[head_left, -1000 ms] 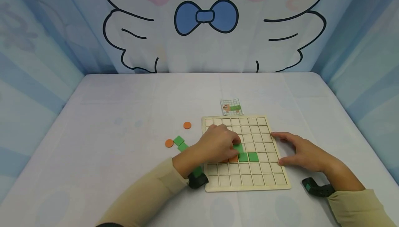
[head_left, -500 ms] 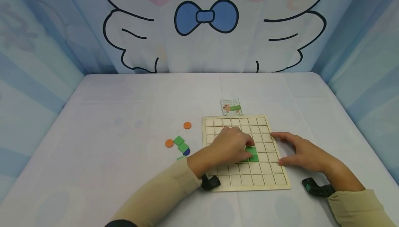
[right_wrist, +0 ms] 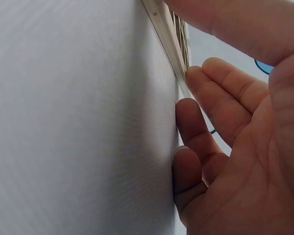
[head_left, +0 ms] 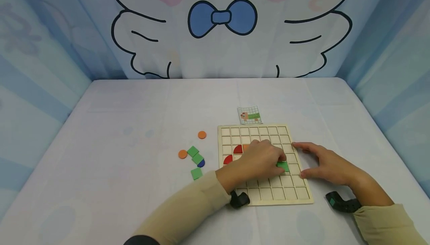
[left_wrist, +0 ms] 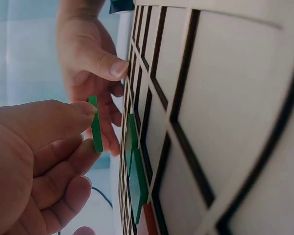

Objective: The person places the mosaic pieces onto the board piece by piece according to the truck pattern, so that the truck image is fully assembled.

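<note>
My left hand (head_left: 256, 160) pinches a small green square tile (left_wrist: 95, 125) on edge between thumb and fingertips, over the right part of a wooden grid board (head_left: 268, 197). In the left wrist view, green tiles (left_wrist: 137, 186) and the edge of an orange-red one (left_wrist: 148, 220) lie in the grid below. Two red quarter-round pieces (head_left: 237, 149) show left of the hand, which covers much of the middle rows. My right hand (head_left: 330, 164) touches the board's right edge with thumb and index finger, its fingers loosely extended.
Left of the board lie two orange discs (head_left: 182, 154), three green squares (head_left: 196, 173) and a blue rounded piece (head_left: 201, 164) partly under a green one. A picture card (head_left: 249, 115) of a green and orange animal on a grid lies behind the board. A patterned curtain (head_left: 221, 56) hangs beyond.
My left hand has moved rightward across the board, from the middle columns toward the right, with a green tile in its fingers. The red pieces came into view behind it. My right hand stays put.
</note>
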Demonstrator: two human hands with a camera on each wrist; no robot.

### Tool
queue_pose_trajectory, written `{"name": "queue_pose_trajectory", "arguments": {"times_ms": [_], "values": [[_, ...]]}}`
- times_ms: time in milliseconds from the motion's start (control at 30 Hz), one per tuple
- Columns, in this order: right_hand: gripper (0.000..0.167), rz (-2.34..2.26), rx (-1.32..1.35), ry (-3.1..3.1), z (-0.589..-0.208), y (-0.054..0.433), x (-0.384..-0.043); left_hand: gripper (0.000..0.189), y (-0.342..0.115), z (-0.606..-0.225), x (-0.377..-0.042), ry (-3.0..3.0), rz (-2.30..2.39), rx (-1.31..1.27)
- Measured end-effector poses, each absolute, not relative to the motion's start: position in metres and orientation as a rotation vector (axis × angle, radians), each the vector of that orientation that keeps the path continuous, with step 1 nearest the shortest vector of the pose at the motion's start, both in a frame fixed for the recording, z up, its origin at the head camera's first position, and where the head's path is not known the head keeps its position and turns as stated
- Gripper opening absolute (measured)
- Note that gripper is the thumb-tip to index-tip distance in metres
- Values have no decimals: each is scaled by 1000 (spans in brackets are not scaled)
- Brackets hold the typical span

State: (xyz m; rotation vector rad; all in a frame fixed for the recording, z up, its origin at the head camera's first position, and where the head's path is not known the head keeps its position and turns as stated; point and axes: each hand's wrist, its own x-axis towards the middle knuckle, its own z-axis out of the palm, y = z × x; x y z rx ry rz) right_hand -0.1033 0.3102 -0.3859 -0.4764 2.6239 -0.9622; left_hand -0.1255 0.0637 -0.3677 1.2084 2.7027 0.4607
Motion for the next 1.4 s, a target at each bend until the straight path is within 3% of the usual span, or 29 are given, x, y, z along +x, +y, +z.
{"name": "queue_pose_trajectory", "arguments": {"times_ms": [1400], "values": [[86, -951, -511, 2642, -388, 310, -104, 23, 79, -378, -121, 2733, 350, 1073]]}}
